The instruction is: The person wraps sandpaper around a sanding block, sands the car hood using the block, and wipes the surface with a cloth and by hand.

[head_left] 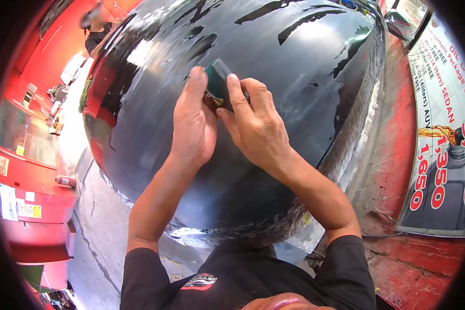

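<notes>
A small flat block (218, 78), dark green and grey with a glossy top, is held up between my two hands, above a large shiny black curved panel of a vehicle (232, 191). My right hand (258, 121) is closed on its right side, index finger along the edge and thumb near the bottom. A small yellowish bit shows by that thumb. My left hand (191, 121) is upright against the block's left side, seen edge-on; most of its fingers are hidden. Whitish smears and reflections cover the panel.
A side mirror (399, 25) juts out at the upper right. Beside the red floor stands a price banner (439, 129). Red cabinets (31, 175) with pasted papers line the left. Another person (95, 33) is at the far upper left. A yellow-rimmed round object (348, 4) lies at the panel's far end.
</notes>
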{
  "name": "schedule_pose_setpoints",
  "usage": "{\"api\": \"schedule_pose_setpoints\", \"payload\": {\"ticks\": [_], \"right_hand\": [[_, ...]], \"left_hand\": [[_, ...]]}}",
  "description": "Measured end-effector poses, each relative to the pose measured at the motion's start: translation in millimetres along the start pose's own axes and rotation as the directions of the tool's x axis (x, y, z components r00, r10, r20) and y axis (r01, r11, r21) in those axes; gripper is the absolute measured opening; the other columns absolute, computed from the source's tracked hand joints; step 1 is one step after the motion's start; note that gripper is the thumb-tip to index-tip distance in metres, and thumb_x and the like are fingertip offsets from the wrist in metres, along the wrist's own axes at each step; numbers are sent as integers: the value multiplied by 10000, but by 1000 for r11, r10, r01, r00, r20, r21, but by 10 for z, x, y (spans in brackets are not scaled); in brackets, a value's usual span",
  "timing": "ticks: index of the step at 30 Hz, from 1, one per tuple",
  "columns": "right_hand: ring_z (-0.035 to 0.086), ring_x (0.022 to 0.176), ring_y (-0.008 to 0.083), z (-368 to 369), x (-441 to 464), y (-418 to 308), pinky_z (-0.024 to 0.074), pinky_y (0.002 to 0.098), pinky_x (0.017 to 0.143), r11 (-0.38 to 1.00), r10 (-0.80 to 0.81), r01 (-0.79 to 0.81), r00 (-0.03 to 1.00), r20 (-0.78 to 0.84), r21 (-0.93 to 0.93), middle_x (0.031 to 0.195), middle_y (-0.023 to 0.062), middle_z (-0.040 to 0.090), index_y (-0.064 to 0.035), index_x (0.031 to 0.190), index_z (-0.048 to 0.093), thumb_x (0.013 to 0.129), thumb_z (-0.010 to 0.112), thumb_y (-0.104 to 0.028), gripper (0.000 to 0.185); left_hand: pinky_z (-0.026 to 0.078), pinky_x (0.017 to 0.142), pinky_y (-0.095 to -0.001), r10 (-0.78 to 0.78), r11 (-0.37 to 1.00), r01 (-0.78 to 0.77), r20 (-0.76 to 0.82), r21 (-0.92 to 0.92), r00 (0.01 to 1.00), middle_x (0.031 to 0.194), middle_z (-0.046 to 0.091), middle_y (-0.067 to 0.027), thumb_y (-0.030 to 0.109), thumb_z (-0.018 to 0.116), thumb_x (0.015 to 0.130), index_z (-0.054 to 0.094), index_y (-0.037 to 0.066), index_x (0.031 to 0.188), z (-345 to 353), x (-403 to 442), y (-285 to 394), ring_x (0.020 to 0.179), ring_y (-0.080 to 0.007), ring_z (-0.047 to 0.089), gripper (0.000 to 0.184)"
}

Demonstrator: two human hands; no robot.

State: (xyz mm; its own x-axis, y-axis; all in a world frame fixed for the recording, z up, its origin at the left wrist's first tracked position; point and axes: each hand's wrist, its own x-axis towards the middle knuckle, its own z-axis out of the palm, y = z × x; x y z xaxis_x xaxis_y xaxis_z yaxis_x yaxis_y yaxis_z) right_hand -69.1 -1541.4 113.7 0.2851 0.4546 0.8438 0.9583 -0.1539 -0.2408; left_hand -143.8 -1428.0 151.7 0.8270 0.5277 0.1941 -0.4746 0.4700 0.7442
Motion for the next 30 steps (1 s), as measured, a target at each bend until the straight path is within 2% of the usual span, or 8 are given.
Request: {"api": "schedule_pose_setpoints", "payload": {"ticks": [4, 9, 12, 13, 16, 20, 24, 30], "right_hand": [[614, 1038, 366, 220, 66, -151, 548, 391, 923, 987, -131, 135, 990, 47, -87, 1252, 241, 562, 89, 1347, 584, 874, 748, -153, 556], [591, 1127, 359, 34, 1, -318, 515, 437, 988, 994, -105, 108, 961, 257, 3, 1292, 211, 588, 2, 1294, 661, 832, 798, -147, 504], [590, 1160, 328, -165, -92, 71, 513, 419, 969, 983, 44, -8, 980, 192, -186, 1329, 160, 613, -88, 1282, 711, 823, 838, -120, 477], [598, 1150, 324, -245, -116, 207, 509, 414, 964, 959, 192, -152, 970, 152, -241, 1311, 154, 629, -80, 1279, 720, 861, 818, -128, 432], [607, 1150, 315, -467, -229, 847, 484, 414, 1004, 845, 276, -224, 960, 38, -486, 1283, 139, 648, -67, 1272, 732, 980, 719, -252, 346], [565, 1213, 312, -507, -372, 1220, 441, 411, 1061, 854, 354, -322, 935, 4, -409, 1343, 131, 611, -84, 1297, 727, 1034, 638, -352, 386], [532, 1240, 302, -447, -397, 1149, 401, 405, 1085, 829, 380, -372, 923, -66, -418, 1347, 105, 608, -109, 1290, 737, 1051, 601, -350, 366], [503, 1256, 320, -539, -400, 1147, 371, 426, 1104, 843, 389, -365, 921, -21, -395, 1370, 130, 587, -118, 1307, 730, 1031, 628, -360, 381]], "left_hand": [[490, 909, -316, -156, 938, 202, -175, 283, 972, 1027, 642, -41, 300, 734, 975, 628, 61, 1146, -144, 234, 217, 1009, -112, 596, 312], [456, 857, -254, -43, 804, 48, -24, 593, 999, 1004, 617, 15, 245, 739, 958, 596, 21, 1274, -727, 466, 553, 950, -79, 561, 413], [470, 879, -243, 25, 694, -49, 44, 718, 999, 1051, 643, -19, 249, 747, 956, 538, -8, 1354, -1133, 557, 822, 981, -81, 580, 518], [477, 870, -245, 78, 634, -91, 54, 768, 995, 1051, 643, -26, 252, 751, 954, 525, -12, 1368, -1273, 600, 884, 976, -83, 587, 540], [519, 872, -289, 165, 391, -137, 77, 910, 983, 1084, 668, -88, 332, 771, 936, 533, -25, 1384, -1584, 755, 1068, 981, -140, 634, 621], [502, 1014, -363, 245, 23, -232, 219, 973, 944, 1184, 723, -163, 464, 781, 889, 655, 5, 1296, -1691, 1074, 1168, 1119, -234, 670, 626], [525, 984, -375, 335, -113, -375, 390, 920, 858, 1150, 738, -177, 456, 775, 899, 653, 44, 1312, -1633, 1499, 1001, 1082, -251, 704, 596], [520, 991, -406, 243, -250, -436, 491, 865, 836, 1183, 734, -173, 478, 787, 890, 583, 109, 1403, -1247, 2230, 525, 1083, -283, 716, 664]]}}
